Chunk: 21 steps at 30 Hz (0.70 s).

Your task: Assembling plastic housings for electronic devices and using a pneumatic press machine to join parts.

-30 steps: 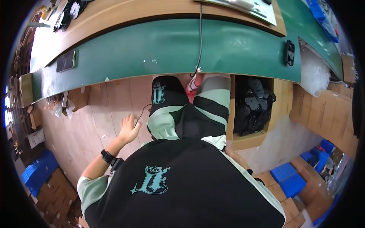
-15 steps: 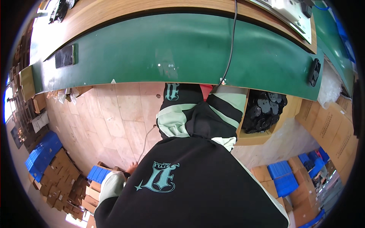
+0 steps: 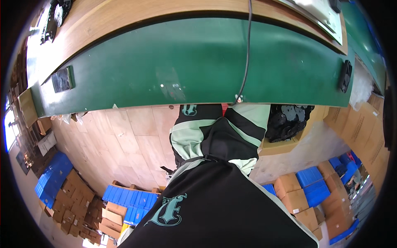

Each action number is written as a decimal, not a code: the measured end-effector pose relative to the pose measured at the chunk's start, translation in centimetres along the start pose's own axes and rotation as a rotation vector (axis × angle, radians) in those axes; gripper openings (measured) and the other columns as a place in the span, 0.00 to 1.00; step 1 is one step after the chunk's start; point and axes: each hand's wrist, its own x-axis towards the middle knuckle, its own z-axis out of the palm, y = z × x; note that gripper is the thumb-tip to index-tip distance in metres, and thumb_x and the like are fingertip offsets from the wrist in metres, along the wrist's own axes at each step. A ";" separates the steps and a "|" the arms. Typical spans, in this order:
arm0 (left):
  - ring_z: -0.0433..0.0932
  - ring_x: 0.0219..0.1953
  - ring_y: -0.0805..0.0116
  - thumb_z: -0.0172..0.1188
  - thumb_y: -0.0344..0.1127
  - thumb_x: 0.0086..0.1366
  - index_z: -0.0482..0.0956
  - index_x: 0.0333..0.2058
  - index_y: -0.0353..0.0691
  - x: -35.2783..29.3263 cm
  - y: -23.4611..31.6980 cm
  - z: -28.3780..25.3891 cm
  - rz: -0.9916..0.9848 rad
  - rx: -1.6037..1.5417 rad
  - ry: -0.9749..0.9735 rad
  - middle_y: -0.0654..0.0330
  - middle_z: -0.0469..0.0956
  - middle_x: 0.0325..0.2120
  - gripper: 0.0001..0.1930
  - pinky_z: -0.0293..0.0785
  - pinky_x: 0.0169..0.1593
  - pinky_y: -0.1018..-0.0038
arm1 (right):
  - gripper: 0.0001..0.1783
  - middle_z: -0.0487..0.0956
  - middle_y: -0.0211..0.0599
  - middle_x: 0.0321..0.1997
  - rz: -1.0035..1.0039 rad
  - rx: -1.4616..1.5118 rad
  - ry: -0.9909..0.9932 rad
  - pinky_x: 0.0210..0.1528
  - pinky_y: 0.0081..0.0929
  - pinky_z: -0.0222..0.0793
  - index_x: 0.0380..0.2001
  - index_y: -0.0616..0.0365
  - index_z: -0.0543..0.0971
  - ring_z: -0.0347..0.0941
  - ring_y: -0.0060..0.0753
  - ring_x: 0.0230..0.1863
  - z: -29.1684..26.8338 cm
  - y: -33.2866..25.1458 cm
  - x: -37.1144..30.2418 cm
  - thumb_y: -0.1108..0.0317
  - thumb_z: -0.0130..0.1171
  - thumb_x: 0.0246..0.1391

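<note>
Neither of my hands shows. My left arm is mostly hidden behind my black top (image 3: 223, 198), with only a pale bit of sleeve (image 3: 125, 235) at the lower left. Beside my left hip, a small grey-and-black item (image 3: 168, 172) sticks out from behind the top; its kind and whether a hand holds it are hidden. I sit with my black and pale green trousers (image 3: 191, 136) partly under the green bench top (image 3: 136, 62). Right of my legs stands an open cardboard box (image 3: 281, 148) holding a heap of black plastic parts (image 3: 289, 120).
A phone (image 3: 62, 79) lies at the bench's left and a small black device (image 3: 345, 76) at its right. A dark cable (image 3: 247, 53) crosses the bench. A wooden board (image 3: 144, 10) runs along the back. Cardboard boxes (image 3: 291, 190) and blue bins (image 3: 128, 196) stand behind me.
My left hand has gone out of view behind my top, and the left sleeve has drawn in. The grey-and-black item has appeared by my left hip. The view has shifted.
</note>
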 end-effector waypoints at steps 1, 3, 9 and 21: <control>0.77 0.63 0.38 0.60 0.68 0.69 0.77 0.64 0.44 0.3 0.2 0.3 0.003 -0.004 -0.002 0.38 0.76 0.63 0.37 0.75 0.63 0.44 | 0.20 0.84 0.32 0.32 0.001 -0.034 -0.016 0.38 0.38 0.79 0.48 0.59 0.83 0.78 0.35 0.27 -0.9 -0.3 0.5 0.54 0.53 0.71; 0.77 0.63 0.39 0.61 0.68 0.68 0.77 0.64 0.44 3.5 0.9 -1.7 0.040 0.044 -0.011 0.38 0.77 0.62 0.38 0.75 0.63 0.44 | 0.20 0.83 0.32 0.31 -0.007 -0.097 -0.038 0.38 0.39 0.79 0.46 0.59 0.83 0.78 0.36 0.27 -2.7 -0.6 2.3 0.54 0.53 0.71; 0.80 0.61 0.40 0.64 0.66 0.66 0.77 0.62 0.39 12.6 11.0 -22.0 0.194 -0.060 0.654 0.38 0.82 0.56 0.39 0.76 0.64 0.50 | 0.13 0.83 0.37 0.30 -0.843 -0.183 0.604 0.33 0.31 0.78 0.41 0.61 0.81 0.80 0.27 0.29 -10.2 -13.6 7.5 0.64 0.52 0.73; 0.82 0.39 0.51 0.60 0.31 0.69 0.77 0.50 0.35 -25.0 27.2 -48.1 0.908 -0.053 2.261 0.49 0.81 0.36 0.13 0.79 0.47 0.60 | 0.09 0.83 0.35 0.38 -1.784 0.030 0.618 0.44 0.24 0.75 0.44 0.65 0.81 0.79 0.24 0.38 -9.5 -31.8 -15.9 0.74 0.53 0.73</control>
